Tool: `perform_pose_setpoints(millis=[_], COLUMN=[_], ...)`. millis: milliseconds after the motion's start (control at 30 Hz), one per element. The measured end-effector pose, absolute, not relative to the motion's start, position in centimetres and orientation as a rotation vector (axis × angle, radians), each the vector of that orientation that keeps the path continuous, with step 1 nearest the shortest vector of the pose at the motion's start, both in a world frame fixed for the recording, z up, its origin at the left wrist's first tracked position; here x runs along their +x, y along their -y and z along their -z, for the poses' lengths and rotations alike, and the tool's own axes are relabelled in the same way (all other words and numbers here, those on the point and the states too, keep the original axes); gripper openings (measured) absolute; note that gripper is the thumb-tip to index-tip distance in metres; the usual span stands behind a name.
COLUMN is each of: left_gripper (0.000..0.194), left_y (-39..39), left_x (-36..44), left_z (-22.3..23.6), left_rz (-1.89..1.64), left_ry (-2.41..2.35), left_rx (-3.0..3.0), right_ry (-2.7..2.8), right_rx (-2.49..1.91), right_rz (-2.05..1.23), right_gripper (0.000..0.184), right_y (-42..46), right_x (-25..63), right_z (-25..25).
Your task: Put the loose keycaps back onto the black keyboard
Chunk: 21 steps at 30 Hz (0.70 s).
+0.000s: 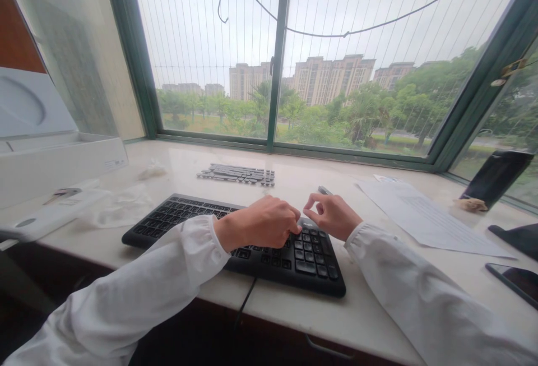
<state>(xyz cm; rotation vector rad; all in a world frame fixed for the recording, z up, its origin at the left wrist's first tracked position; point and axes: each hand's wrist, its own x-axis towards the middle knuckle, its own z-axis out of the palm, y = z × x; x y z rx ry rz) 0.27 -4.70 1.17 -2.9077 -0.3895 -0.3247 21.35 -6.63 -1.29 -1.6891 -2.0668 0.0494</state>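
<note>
A black keyboard (269,281) lies across the white counter. Bare switches show over its left and middle parts, while the number pad (309,254) at its right end carries keycaps. My left hand (265,223) is closed above the number pad's left edge, fingertips pinched low near the keys; what they hold, if anything, is hidden. My right hand (332,213) hovers by the keyboard's top right corner, thumb and index finger curled together in a pinch whose content is too small to make out. The dark tip of a slim object (324,190) shows behind it. Removed keycaps (237,175) lie in rows behind the keyboard.
White boxes (63,156), crumpled clear plastic (120,204) and keys (62,194) are at the left. Papers (424,217), a phone (515,283) and a dark upright object (498,178) stand or lie right. A cable (246,301) hangs over the front edge. Windows rise behind.
</note>
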Motion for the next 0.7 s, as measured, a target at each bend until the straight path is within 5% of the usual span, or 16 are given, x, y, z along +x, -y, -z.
perform_pose_setpoints(millis=[367, 700], left_gripper=[0.013, 0.035], left_y=[5.7, 3.8], left_x=[0.6, 0.1], left_z=[-1.0, -1.3], left_rz=[0.244, 0.303], left_ry=[0.31, 0.279], left_rx=[-2.755, -2.962], right_ry=[2.087, 2.087], right_rx=[-1.697, -1.695], right_rz=[-0.03, -0.013], right_gripper=[0.014, 0.015], right_y=[6.2, 6.2], right_x=[21.7, 21.6], right_z=[1.9, 1.8])
